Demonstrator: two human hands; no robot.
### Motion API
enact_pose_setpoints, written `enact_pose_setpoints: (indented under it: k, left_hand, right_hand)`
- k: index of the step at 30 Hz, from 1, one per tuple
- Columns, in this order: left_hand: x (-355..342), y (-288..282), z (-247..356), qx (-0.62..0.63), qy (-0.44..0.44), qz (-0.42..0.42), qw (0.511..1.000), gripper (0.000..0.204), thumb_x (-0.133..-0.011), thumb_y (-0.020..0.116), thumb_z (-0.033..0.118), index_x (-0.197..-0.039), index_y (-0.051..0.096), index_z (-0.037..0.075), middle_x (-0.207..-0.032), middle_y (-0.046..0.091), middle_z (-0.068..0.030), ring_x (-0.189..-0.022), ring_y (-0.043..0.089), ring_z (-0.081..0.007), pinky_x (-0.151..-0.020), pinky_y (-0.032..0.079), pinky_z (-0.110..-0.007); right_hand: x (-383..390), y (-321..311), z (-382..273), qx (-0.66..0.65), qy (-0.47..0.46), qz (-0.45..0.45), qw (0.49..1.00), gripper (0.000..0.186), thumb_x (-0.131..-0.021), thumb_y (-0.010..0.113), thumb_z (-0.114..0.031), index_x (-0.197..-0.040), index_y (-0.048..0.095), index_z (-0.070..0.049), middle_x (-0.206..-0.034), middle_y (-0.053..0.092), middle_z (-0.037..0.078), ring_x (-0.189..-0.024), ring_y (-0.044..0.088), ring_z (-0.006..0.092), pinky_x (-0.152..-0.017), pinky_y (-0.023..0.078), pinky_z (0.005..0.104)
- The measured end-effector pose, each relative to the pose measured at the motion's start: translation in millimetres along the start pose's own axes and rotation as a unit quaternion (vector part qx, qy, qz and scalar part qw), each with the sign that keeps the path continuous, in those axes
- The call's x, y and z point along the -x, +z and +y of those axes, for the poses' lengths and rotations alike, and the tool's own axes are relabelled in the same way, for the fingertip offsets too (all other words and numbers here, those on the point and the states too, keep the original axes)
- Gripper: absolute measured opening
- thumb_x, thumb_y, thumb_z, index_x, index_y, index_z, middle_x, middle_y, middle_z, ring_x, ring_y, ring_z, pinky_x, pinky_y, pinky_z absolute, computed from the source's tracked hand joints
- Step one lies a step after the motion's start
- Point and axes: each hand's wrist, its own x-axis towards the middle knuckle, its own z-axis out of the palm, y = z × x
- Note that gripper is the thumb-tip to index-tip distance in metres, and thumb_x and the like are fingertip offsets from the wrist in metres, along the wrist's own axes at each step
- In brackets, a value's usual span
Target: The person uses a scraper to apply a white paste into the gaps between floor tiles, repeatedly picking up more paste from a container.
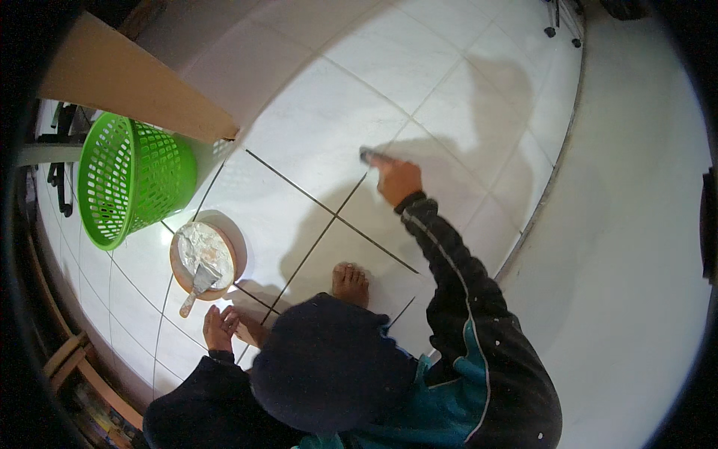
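Observation:
My right hand [400, 182] reaches out over the white tiled floor [299, 142], closed on a small dark grey piece [365, 154] whose kind I cannot make out. Its tip is at a tile joint. Close to my left foot, my left hand [220, 326] hangs with loosely bent fingers, apparently holding nothing. Just beyond it stands a round bowl [236, 251] with a tan rim, containing white paste [203, 243]. A putty knife [202, 284] smeared with the paste leans in the bowl, its handle over the near rim.
A green perforated basket [166, 168] stands left of the bowl, beside a brown wooden panel [142, 82]. A pale wall [621, 224] runs along the right. Joints near my foot [350, 284] are dark; those farther away are pale. Chair casters [550, 32] show at the far right.

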Motion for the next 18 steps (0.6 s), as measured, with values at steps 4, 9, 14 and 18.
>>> enact_pose_setpoints:
  k: [4,9,14,18]
  left_hand:
    - [9.8,-2.5,-6.2,-0.153,0.081,-0.103,0.98,0.049,-0.093,0.058,0.027,-0.133,0.039,0.005,-0.102,0.063,-0.0157,-0.075,0.066,-0.0213,-0.064,0.057,-0.031]
    - [9.4,-21.0,62.3,-0.222,0.117,-0.151,0.956,0.033,-0.095,0.055,0.033,-0.11,0.053,0.004,-0.088,0.066,-0.0101,-0.068,0.065,-0.0159,-0.061,0.054,-0.028]
    - [10.5,-3.9,87.1,-0.222,0.306,-0.068,0.923,0.021,-0.098,0.05,0.02,-0.099,0.057,0.001,-0.074,0.06,-0.0042,-0.061,0.055,-0.0089,-0.056,0.047,-0.023]
    - [-8.9,-28.9,83.7,-0.191,0.398,0.015,0.897,0.027,-0.097,0.05,0.018,-0.113,0.055,-0.003,-0.087,0.062,-0.0074,-0.076,0.058,-0.0123,-0.069,0.049,-0.025]
  right_hand:
    - [61.5,5.4,-39.7,0.028,-0.071,-0.124,0.989,0.046,-0.077,0.055,-0.008,-0.119,0.061,-0.024,-0.095,0.068,0.009,-0.079,0.065,0.0298,-0.066,0.05,0.0438]
    - [57.7,-13.8,-26.4,-0.094,-0.08,-0.081,0.989,0.034,-0.08,0.056,-0.015,-0.114,0.062,-0.016,-0.09,0.068,0.013,-0.079,0.064,0.0364,-0.075,0.05,0.0492]
    - [16.0,-45.1,-1.6,-0.231,-0.102,0.022,0.967,0.032,-0.08,0.055,-0.003,-0.111,0.054,-0.009,-0.097,0.064,0.019,-0.089,0.062,0.0392,-0.077,0.05,0.0455]
    - [20.3,15.5,21.3,-0.036,-0.256,0.066,0.964,0.051,-0.077,0.055,0.002,-0.126,0.051,-0.011,-0.124,0.056,0.02,-0.117,0.053,0.0342,-0.095,0.047,0.043]
